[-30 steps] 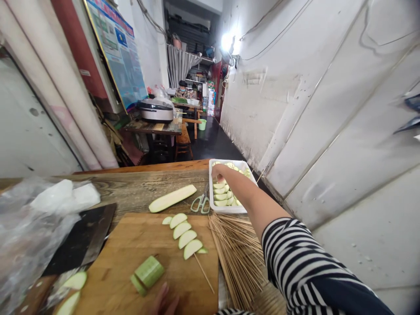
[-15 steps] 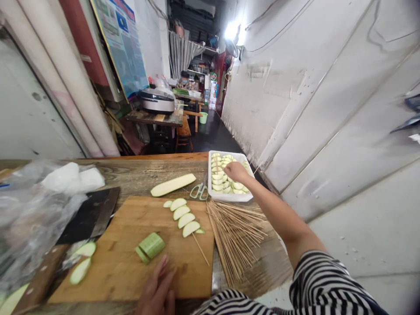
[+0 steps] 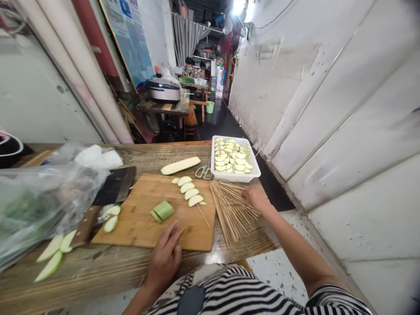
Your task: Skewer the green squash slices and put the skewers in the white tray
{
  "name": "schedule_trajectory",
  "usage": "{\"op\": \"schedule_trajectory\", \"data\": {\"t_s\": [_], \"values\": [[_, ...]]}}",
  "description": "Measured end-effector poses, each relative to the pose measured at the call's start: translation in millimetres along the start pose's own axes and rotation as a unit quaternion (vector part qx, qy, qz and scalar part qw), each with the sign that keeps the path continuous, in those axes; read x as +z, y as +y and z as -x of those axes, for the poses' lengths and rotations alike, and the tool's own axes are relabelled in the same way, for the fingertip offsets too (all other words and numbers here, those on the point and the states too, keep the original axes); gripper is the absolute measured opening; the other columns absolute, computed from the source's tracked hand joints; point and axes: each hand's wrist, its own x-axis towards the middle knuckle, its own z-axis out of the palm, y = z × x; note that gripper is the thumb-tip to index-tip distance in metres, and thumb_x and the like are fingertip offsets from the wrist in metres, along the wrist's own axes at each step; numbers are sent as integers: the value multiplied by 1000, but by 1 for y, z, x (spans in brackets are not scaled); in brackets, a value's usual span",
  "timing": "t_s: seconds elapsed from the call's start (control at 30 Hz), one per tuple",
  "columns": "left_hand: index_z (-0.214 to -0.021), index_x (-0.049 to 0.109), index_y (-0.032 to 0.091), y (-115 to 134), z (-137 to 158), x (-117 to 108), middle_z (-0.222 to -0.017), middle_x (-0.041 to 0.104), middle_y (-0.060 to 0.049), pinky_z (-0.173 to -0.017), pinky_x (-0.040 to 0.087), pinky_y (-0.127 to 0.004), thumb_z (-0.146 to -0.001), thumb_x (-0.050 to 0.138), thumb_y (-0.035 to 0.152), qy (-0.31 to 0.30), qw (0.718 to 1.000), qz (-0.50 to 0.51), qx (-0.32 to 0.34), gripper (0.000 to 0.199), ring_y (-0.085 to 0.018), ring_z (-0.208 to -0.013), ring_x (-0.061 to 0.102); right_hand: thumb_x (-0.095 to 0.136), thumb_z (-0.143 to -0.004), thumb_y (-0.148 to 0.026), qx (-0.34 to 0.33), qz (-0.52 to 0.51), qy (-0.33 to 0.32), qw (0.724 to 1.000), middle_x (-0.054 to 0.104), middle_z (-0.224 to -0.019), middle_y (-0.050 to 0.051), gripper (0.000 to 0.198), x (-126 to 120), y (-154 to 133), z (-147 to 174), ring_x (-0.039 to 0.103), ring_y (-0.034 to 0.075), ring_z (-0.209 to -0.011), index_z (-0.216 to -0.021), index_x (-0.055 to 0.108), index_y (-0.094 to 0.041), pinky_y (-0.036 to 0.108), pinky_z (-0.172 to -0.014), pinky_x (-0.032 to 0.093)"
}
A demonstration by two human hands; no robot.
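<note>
My left hand (image 3: 169,247) rests on the front edge of the wooden cutting board (image 3: 131,232), index and middle fingers stretched out, nothing in it. Just beyond lies a cut block of zucchini (image 3: 162,211). Further right on the board, half-moon zucchini slices (image 3: 189,193) are threaded on a bamboo skewer (image 3: 204,216). My right hand (image 3: 257,199) is at the right side of a fanned pile of bamboo skewers (image 3: 231,214). Its fingers are closed by the skewer ends; what they grip is hidden. Behind the pile stands a white tub (image 3: 238,177) holding many skewered slices (image 3: 229,157).
A peeled zucchini half (image 3: 180,165) and scissors (image 3: 204,172) lie behind the board. On the left are a broad knife (image 3: 87,223), loose slices (image 3: 52,262) and plastic bags (image 3: 33,205). A wall (image 3: 315,109) runs along the right. Another person (image 3: 189,68) sits far back.
My right hand has left the white tub and come back to the skewer pile. The left hand still rests at the board's front. The view has tilted down somewhat.
</note>
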Motion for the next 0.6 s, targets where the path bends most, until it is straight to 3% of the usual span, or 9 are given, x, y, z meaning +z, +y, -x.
{"op": "schedule_trajectory", "data": {"t_s": [0.27, 0.33, 0.43, 0.53, 0.6], "values": [[-124, 48, 18, -5, -8, -35, -124, 54, -13, -100, 43, -40, -81, 48, 11, 63, 995, -55, -52, 43, -22, -115, 53, 51, -93, -31, -22, -38, 34, 998, 62, -107, 8, 24, -12, -24, 16, 61, 19, -92, -107, 59, -13, 38, -80, 49], [-124, 48, 18, -9, -13, -38, -125, 54, -13, -100, 42, -41, -82, 49, 14, 69, 993, -62, -68, 42, -22, -116, 52, 40, -97, -29, -61, -62, 48, 995, 65, -103, 13, 29, -18, -48, 28, 61, 20, -94, -97, 64, -13, 33, -82, 46], [-125, 46, 17, -15, -20, -38, -127, 52, -14, -101, 41, -42, -84, 50, 19, 73, 992, -68, -83, 42, -23, -119, 49, 45, -93, -37, -133, -100, 38, 985, 69, -97, 8, 29, -20, -97, 43, 64, 20, -90, -90, 67, -19, 27, -77, 45], [-129, 43, 17, -22, -23, -35, -128, 50, -14, -102, 39, -42, -85, 50, 25, 72, 991, -70, -91, 45, -24, -121, 47, 52, -87, -43, -139, -116, 23, 983, 71, -90, 12, 33, -16, -140, 44, 66, 24, -83, -89, 69, -15, 30, -70, 47], [-129, 42, 16, -27, -23, -34, -127, 50, -15, -103, 37, -43, -85, 49, 28, 74, 989, -69, -108, 46, -25, -121, 46, 54, -88, -37, -131, -125, 18, 983, 71, -92, 13, 28, -12, -157, 37, 66, 24, -84, -92, 68, -13, 31, -69, 49]]}}
